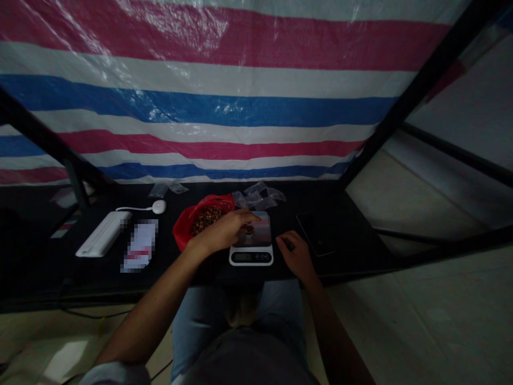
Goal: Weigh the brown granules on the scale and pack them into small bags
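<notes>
A white digital scale [251,258] with a shiny weighing plate [262,235] lies on the black table. On the plate sits a small heap of brown pieces [249,230], perhaps in a little holder; I cannot tell. My left hand [226,231] reaches over the plate from the left, fingers stretched above the heap, thumb partly hidden. Left of the scale, a red plastic bag [182,227] stands open, full of brown, seed-like or kernel-like pieces [206,219]. My right hand [295,254] rests by the scale's right side, fingers curled in, with nothing visible in them.
Small clear plastic bags [256,198] lie behind the scale, more clear bags [164,188] at back left. A dark phone [315,235] lies right. Left are a white long device [102,235], a white round-headed cable [159,207] and a blurred packet [140,246]. Striped sheeting [240,112] hangs behind.
</notes>
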Available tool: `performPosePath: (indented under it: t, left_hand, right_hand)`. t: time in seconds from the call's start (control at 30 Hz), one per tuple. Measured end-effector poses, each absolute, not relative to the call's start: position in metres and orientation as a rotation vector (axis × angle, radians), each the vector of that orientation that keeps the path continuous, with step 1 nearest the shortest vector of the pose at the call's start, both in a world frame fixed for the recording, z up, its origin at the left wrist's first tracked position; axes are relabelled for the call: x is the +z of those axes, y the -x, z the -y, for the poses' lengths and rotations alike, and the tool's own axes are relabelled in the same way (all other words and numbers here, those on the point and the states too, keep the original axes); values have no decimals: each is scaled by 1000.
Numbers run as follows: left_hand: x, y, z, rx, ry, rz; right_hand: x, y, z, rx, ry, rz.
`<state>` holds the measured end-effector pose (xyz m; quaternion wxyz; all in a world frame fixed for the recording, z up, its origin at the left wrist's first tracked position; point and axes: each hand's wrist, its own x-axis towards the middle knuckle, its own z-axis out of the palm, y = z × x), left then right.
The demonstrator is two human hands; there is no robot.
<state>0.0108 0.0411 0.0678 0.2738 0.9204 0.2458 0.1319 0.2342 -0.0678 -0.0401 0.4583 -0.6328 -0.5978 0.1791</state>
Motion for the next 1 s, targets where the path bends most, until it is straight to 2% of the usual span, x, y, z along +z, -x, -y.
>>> performPosePath:
  t: [0.27,0.43,0.6,0.83,1.0]
  left_hand:
    - [70,8,-38,459,-2419,-812]
    - [61,5,-31,420,-2401,-907]
    - [46,-4,-27,541,-2319,-944]
    - [42,2,-26,606,-2289,-917]
    - [51,31,-43,593,-2347,-1106]
  right_hand:
    - [-36,-231,70,439,1523,1490]
    - [-16,-210,64,433,1383,1616]
    - [1,-188,47,354,1258,1751]
    - [6,-184,35,294,1261,1801]
    - [7,-187,38,264,1277,1936]
